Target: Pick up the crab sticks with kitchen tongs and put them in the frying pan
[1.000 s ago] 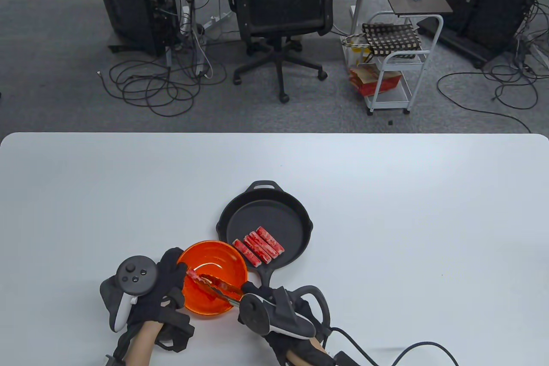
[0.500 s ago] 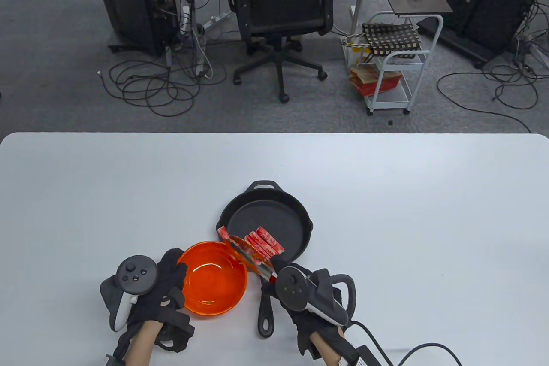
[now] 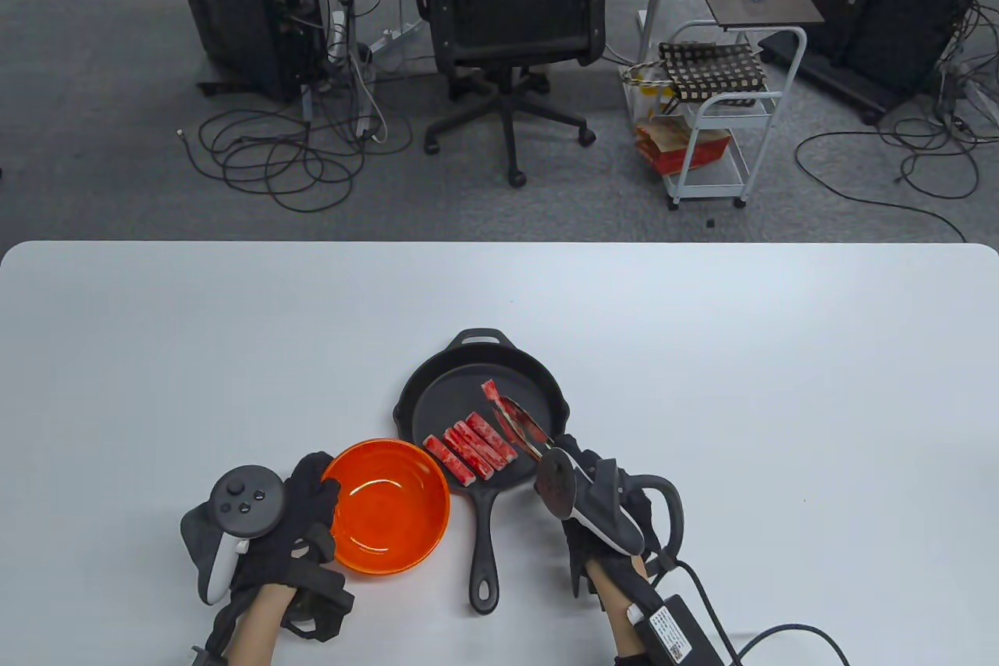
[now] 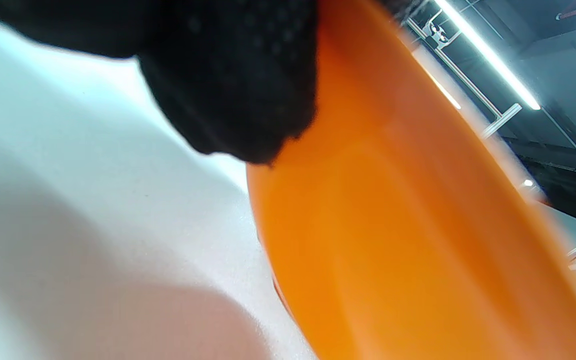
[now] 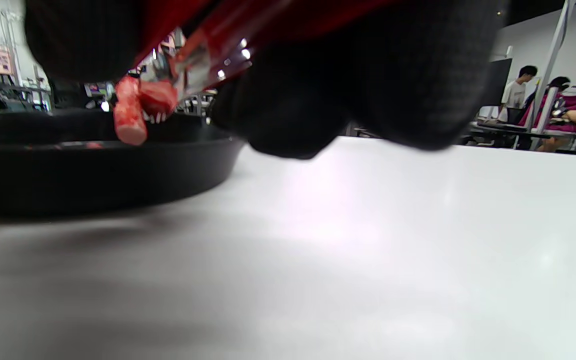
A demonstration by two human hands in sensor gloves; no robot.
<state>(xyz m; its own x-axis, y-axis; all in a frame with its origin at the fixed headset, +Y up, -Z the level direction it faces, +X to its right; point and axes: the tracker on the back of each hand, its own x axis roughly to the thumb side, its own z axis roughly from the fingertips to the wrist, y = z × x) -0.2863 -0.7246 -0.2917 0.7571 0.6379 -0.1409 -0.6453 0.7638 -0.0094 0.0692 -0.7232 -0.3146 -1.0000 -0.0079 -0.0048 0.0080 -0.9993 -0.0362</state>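
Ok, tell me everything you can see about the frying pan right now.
The frying pan is black, looks like cast iron, round with a low rim, a loop grip on the far side and a long handle with a hanging hole pointing toward the person. It sits flat on the white table, close beside the orange bowl. Four crab sticks lie side by side inside; a fifth crab stick, held by the tongs in the right hand, hangs over it.

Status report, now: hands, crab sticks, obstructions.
Right hand grips tongs, pinching a crab stick over the frying pan. Four sticks already in pan. Left hand holds orange bowl, which looks empty. Nothing obstructing.
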